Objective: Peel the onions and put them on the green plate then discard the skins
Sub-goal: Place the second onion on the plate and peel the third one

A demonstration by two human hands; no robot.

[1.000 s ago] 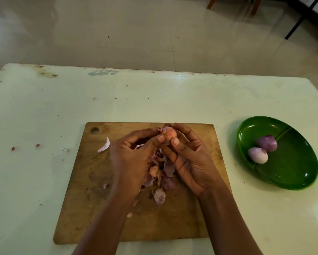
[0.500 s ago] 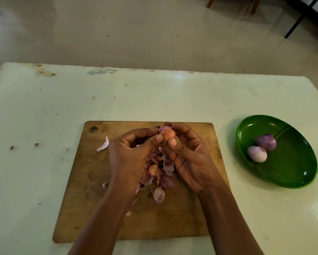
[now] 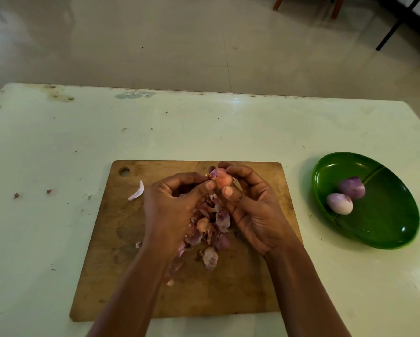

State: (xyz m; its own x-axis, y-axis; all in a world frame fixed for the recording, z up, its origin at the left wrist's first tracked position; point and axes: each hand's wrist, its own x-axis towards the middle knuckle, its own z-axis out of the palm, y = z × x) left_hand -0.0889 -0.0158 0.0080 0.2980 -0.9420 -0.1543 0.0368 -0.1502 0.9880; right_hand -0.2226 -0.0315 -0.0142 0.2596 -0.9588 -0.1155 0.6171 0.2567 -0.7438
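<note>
Little had changed: my right grip (image 3: 255, 210) still grasped the onion (image 3: 222, 180), my left grip (image 3: 172, 210) pinched its skin (image 3: 213, 173); 2 peeled onions (image 3: 339, 203) sat on the green plate (image 3: 386, 227).

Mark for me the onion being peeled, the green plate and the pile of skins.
onion being peeled (image 3: 221, 180): head view, on its exposed orange side.
green plate (image 3: 386, 229): head view, on the bare floor of the dish.
pile of skins (image 3: 222, 221): head view, on a purple flake mid-pile.
</note>
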